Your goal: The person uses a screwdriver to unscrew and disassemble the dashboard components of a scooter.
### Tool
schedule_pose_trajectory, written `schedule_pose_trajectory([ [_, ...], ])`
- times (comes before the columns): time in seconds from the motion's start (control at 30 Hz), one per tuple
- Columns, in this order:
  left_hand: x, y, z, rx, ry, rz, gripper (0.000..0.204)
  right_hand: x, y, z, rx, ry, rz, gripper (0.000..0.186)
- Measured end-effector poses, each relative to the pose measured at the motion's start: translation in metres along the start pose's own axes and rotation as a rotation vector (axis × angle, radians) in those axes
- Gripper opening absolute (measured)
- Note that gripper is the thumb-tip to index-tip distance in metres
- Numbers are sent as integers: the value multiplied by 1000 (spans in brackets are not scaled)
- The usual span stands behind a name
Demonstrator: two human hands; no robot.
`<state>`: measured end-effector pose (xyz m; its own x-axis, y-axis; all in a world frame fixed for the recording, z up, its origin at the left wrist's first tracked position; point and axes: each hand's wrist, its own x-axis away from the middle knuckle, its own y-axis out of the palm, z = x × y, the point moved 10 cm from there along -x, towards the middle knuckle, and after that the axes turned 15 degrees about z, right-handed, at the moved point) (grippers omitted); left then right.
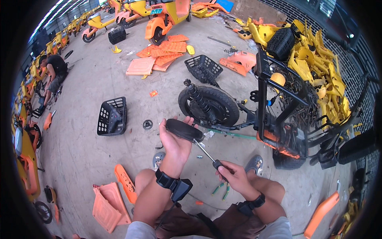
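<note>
My left hand (176, 148) is turned palm up with its fingers curled round a black oval part (181, 128), its smooth face upward; I cannot tell its exact kind. In my right hand (235, 178) is a screwdriver (205, 152) with a dark handle and a long metal shaft. The shaft slants up to the left, and its tip meets the near right edge of the oval part. Just beyond my hands lies a black-tyred wheel (229, 104) with a shock absorber (201, 101) lying across it, joined to a scooter frame (260, 103).
Green-handled pliers (226, 193) lie on the floor between my legs. A black basket (112, 116) and a sprocket (147, 124) are to the left. Orange panels (107, 207) lie near left, yellow body parts (304, 65) are heaped right. Another person (55, 71) crouches far left.
</note>
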<state>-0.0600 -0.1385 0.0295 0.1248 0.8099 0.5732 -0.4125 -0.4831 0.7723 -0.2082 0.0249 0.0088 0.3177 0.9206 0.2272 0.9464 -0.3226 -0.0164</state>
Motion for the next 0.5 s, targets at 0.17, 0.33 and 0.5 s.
schedule_pose_trajectory([
  [0.17, -1, 0, 0, 9, -6, -4, 56, 0, 1, 2, 39, -3, -20, 30],
  [0.33, -5, -1, 1, 16, -1, -21, 51, 1, -1, -2, 31, -23, -1, 33],
  [0.5, -2, 2, 7, -21, 65, -38, 48, 1, 0, -4, 43, -21, 4, 33],
])
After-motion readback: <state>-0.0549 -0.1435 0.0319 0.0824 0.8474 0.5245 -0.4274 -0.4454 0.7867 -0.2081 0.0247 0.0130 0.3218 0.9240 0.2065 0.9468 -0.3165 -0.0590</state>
